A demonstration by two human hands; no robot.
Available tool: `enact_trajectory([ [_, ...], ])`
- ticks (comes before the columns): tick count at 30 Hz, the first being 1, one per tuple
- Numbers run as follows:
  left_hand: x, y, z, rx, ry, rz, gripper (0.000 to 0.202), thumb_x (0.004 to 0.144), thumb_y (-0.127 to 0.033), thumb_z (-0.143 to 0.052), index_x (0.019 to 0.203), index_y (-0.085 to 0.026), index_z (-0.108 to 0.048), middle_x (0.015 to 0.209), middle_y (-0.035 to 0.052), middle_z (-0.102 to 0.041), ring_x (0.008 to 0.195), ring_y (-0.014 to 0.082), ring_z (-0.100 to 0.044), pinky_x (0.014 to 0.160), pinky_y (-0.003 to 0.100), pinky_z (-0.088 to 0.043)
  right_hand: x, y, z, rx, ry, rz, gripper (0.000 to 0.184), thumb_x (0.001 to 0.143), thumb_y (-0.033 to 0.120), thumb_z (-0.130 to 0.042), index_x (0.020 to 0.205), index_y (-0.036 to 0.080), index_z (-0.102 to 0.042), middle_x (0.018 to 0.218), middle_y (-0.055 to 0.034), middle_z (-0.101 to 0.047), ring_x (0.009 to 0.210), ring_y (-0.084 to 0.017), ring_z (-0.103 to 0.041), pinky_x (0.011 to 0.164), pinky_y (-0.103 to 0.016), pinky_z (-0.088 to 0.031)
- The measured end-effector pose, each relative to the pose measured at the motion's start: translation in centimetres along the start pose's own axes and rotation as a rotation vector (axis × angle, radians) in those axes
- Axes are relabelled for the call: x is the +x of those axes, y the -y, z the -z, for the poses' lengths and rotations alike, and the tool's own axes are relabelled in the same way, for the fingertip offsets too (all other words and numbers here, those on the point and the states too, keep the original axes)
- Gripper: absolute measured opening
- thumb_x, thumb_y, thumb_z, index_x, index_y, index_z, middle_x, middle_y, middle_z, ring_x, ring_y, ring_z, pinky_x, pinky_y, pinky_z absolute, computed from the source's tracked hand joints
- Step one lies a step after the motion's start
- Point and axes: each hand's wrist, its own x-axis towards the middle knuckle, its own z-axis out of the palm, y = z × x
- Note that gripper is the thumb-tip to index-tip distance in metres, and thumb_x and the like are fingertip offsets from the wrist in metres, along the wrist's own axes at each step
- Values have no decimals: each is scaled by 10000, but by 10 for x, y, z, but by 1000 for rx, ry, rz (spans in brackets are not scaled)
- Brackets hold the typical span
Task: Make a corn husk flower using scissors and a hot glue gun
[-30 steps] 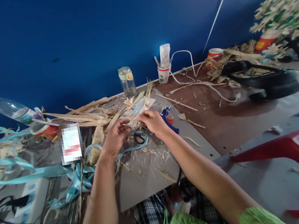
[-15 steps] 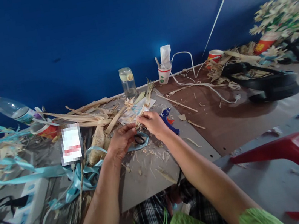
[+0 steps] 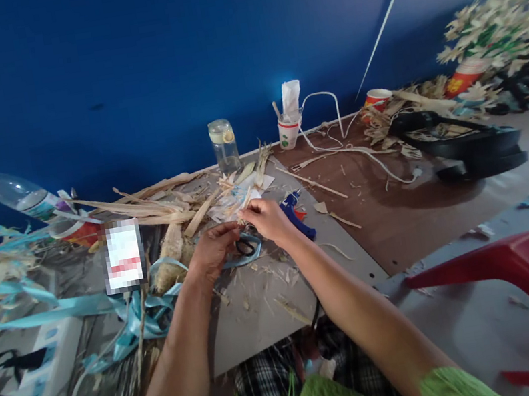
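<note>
My left hand (image 3: 215, 248) and my right hand (image 3: 268, 219) meet over a grey board (image 3: 262, 306), both pinching a thin pale husk strip (image 3: 244, 203) between the fingertips. Black-handled scissors (image 3: 246, 247) lie on the board just under my hands, on a loop of light blue ribbon (image 3: 150, 305). A blue glue gun (image 3: 295, 214) lies right beside my right wrist. A heap of dry corn husks (image 3: 164, 204) spreads behind my hands.
A glass jar (image 3: 224, 145) and a paper cup (image 3: 288, 130) with a white cable stand by the blue wall. A water bottle (image 3: 14, 191) lies left, a power strip (image 3: 28, 393) near left, a red chair (image 3: 521, 277) right, a black bag (image 3: 468, 140) far right.
My hands have drawn closer together, the left moving right toward the right hand, and both now pinch the husk strip at nearly the same spot.
</note>
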Motion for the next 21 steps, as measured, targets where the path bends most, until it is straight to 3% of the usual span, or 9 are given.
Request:
enact_trajectory([
  [10,1,2,1,38,-19,-25,300,531,-142,-692,830,-137,-665,559,-29,-558,429,47,-449,424,170,-306,1,-4,-1,-31,9,14,312,714,407,-549,534,183,-428,466,62,-353,495,-78,-310,502,-221,-268],
  [21,-1,0,-2,71,-67,-10,237,516,-156,-676,751,-126,-673,555,-12,-576,449,71,-486,440,187,-368,-1,0,0,-177,17,-16,353,734,413,-520,500,185,-385,465,54,-347,501,-77,-312,504,-230,-247],
])
